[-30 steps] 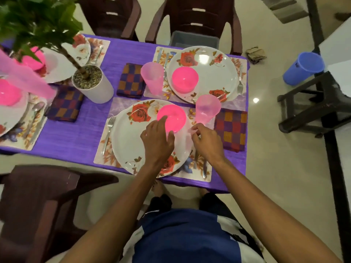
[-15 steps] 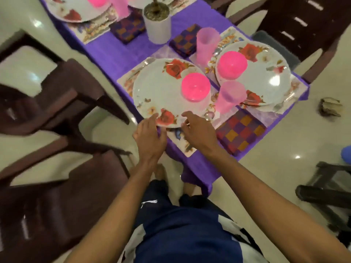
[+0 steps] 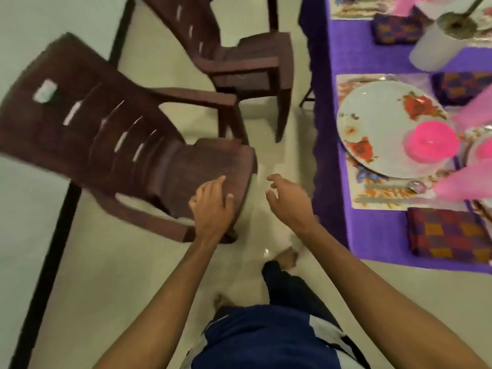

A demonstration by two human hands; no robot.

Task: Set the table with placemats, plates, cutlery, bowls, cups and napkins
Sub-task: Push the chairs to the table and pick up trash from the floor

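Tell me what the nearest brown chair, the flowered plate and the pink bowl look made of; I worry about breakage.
Brown chair: likely moulded plastic, one-piece slatted back, wood-grain finish. Flowered plate: glossy white with printed roses; melamine or ceramic, cannot tell. Pink bowl: translucent, glowing pink, probably plastic.

The table (image 3: pixel 332 62) stands at the right, with two chairs to its left: the near chair (image 3: pixel 111 145) at the left of the view and the far chair (image 3: pixel 239 62) behind it, just beside the table's edge. On the table a placemat (image 3: pixel 372 193) bears a plate (image 3: pixel 378 123), a bowl (image 3: pixel 430 142) sits on the plate's right part, and a napkin (image 3: pixel 450 233) lies before the placemat. The left hand (image 3: pixel 211 206) is over the near chair's seat edge, perhaps touching it, and the right hand (image 3: pixel 288 201) hangs between that chair and the table.
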